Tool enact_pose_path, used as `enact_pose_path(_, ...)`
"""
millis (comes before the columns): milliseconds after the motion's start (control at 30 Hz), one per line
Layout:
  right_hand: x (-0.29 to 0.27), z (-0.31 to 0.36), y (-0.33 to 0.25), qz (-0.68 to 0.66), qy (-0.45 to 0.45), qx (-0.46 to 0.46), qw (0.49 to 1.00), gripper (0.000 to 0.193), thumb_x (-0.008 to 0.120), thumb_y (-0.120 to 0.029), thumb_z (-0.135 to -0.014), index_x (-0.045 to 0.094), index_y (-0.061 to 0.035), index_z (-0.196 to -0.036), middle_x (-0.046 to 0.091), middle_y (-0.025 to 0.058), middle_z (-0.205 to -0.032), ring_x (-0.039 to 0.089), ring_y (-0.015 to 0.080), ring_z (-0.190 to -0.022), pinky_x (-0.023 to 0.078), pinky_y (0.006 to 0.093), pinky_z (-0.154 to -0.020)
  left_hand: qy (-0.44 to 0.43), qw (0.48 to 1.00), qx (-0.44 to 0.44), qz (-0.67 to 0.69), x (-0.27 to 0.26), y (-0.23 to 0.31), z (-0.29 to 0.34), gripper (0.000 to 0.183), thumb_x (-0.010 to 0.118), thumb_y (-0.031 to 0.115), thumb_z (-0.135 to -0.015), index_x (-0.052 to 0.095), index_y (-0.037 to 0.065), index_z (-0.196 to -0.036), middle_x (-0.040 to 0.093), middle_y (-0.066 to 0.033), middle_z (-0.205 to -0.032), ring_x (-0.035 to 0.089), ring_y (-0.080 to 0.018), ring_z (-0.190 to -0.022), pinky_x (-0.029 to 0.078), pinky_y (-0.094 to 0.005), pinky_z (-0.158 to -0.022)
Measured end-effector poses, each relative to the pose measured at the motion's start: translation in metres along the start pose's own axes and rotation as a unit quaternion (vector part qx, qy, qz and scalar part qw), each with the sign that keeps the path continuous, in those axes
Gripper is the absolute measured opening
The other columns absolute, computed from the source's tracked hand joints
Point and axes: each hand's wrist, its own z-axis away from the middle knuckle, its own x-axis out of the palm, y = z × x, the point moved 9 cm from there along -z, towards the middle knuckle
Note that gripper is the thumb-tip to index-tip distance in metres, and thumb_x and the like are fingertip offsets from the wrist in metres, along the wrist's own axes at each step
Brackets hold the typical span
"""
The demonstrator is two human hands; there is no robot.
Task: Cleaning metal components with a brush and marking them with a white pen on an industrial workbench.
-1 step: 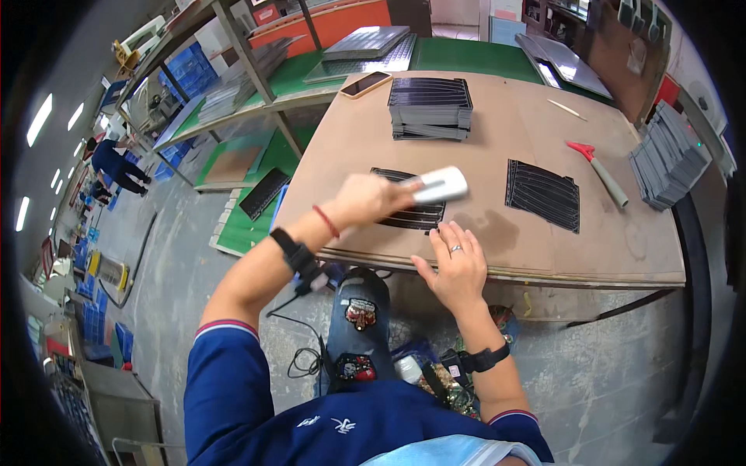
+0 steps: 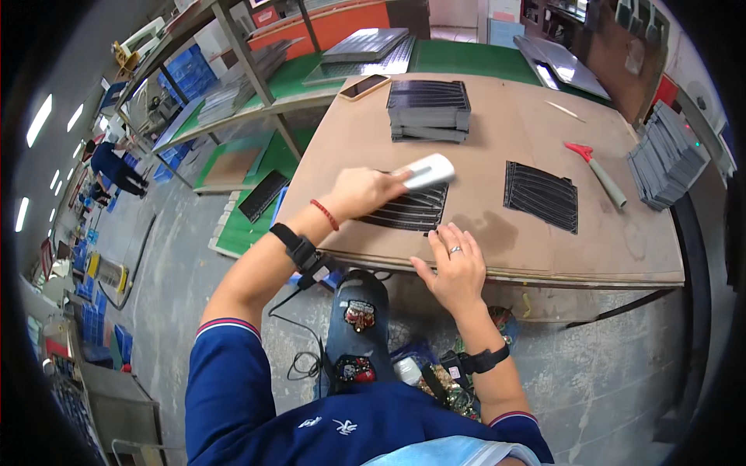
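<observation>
My left hand [image 2: 359, 192] is closed round one end of a white, flat tool with a rounded end [image 2: 429, 172]. I cannot make out its exact kind, as motion blurs it. Below the tool lies a black panel with pale curved lines [image 2: 412, 213], partly covered by that hand. My right hand [image 2: 454, 268], fingers spread and nothing in it, is at the table's front edge, its fingertips close to the panel's near right corner. A second black panel of the same sort [image 2: 542, 196] lies flat farther right.
A stack of black panels [image 2: 429, 113] stands at the back of the brown table [image 2: 513, 116], beside a phone [image 2: 365, 87]. To the right are a red-headed tool with a grey handle [image 2: 602, 175], a thin pale stick [image 2: 565, 111] and a leaning grey stack [image 2: 667, 155]. A shelf rack [image 2: 256, 70] stands left.
My left hand and the white tool have shifted a little left and away from me, uncovering more of the panel's right part. My right hand has hardly moved.
</observation>
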Motion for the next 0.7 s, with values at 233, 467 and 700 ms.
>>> enact_pose_path(233,0.003,0.004,0.005,-0.025,-0.001,0.020,0.999,0.042,0.074,-0.033,-0.071,0.065,-0.0033,-0.100,0.060,0.0087,-0.100,0.057,0.0291,-0.101,0.043,0.0438,-0.093,-0.046,0.994,0.093,-0.025,0.016,0.063,0.008,0.036,0.050,0.043,-0.091,0.058,0.028,-0.123,0.060,-0.0110,-0.061,0.062,-0.0299,-0.054,0.049,-0.0421,-0.048)
enact_pose_path(467,-0.003,-0.001,-0.001,-0.018,0.021,-0.002,1.000,0.041,0.075,-0.032,-0.069,0.067,-0.0035,-0.097,0.056,0.0089,-0.093,0.055,0.0278,-0.095,0.043,0.0409,-0.086,-0.003,0.994,-0.062,-0.087,0.007,-0.019,-0.012,0.036,0.047,0.044,-0.093,0.059,0.026,-0.122,0.061,-0.0101,-0.060,0.061,-0.0281,-0.051,0.048,-0.0412,-0.044)
enact_pose_path(700,-0.007,0.007,-0.003,-0.005,0.002,0.016,1.000,0.039,0.073,-0.034,-0.071,0.067,-0.0043,-0.097,0.056,0.0072,-0.091,0.054,0.0266,-0.094,0.042,0.0406,-0.087,-0.082,0.994,0.008,-0.065,0.011,0.026,0.040,0.036,0.050,0.039,-0.091,0.058,0.027,-0.124,0.062,-0.0109,-0.063,0.063,-0.0287,-0.055,0.048,-0.0428,-0.048)
